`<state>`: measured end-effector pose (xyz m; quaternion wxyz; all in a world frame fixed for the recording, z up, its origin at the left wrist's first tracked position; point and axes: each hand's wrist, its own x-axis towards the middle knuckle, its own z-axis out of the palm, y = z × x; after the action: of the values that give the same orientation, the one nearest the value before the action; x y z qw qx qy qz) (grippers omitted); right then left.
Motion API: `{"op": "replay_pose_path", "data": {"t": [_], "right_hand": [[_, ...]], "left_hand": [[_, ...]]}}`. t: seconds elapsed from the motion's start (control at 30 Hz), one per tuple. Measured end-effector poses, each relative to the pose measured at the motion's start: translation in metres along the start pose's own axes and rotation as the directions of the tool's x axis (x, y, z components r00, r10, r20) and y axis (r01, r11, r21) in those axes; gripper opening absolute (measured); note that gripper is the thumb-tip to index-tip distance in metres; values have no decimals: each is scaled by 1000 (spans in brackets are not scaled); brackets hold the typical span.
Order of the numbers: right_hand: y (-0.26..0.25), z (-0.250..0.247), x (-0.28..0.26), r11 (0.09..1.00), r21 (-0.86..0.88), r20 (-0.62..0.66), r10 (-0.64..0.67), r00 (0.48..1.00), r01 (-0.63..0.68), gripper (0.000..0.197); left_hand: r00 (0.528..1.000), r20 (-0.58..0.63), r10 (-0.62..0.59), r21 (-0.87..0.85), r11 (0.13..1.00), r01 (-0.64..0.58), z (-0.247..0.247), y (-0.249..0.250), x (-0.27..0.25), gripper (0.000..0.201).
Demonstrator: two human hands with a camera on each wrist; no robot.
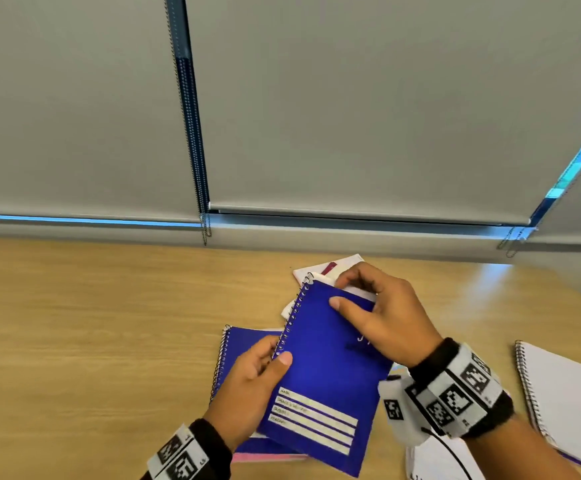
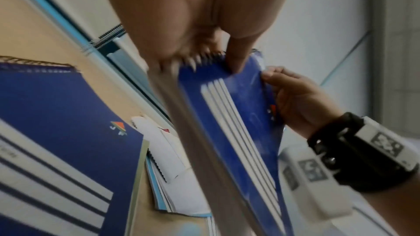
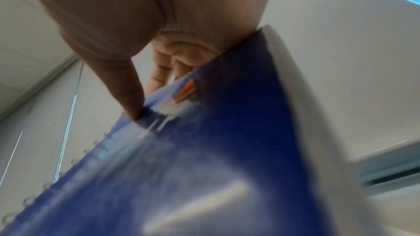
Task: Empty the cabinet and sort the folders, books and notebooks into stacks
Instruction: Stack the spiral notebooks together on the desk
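Both hands hold a blue spiral notebook (image 1: 323,368) tilted above the wooden table (image 1: 91,323). My left hand (image 1: 258,372) grips its wire spine near the middle, thumb on the cover. The right hand (image 1: 382,313) pinches the top right corner, thumb on the cover and fingers behind. The same blue notebook (image 2: 229,119) shows edge-on in the left wrist view, and fills the right wrist view as a blue cover (image 3: 204,159). Under it on the table lies a second blue spiral notebook (image 1: 240,344) on a small pile. White booklets (image 1: 330,268) lie just behind.
An open white spiral notebook (image 1: 562,396) lies at the table's right edge. White paper (image 1: 438,462) sits under my right wrist. A pink-edged book (image 1: 265,457) pokes out beneath the blue pile. Grey roller blinds with bead chains (image 1: 206,230) close off the far side.
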<state>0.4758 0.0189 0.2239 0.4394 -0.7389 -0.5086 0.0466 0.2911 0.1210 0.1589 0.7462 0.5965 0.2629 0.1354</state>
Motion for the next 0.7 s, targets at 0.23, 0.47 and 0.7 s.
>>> {"op": "replay_pose_path", "data": {"t": [0.23,0.47,0.7], "right_hand": [[23,76,-15,792,230,248,515,821,-566,52],[38,125,-54,722,265,370,536,759,-639,43],[53,141,-60,811,-3,354,547,758,-584,52]], "left_hand": [[922,-375,-94,-195,981,20,-43,-28,5,19],[898,-439,28,391,906,163,-72,-63,16,20],[915,-399,63,734,619,278,-75,-71,20,35]]}}
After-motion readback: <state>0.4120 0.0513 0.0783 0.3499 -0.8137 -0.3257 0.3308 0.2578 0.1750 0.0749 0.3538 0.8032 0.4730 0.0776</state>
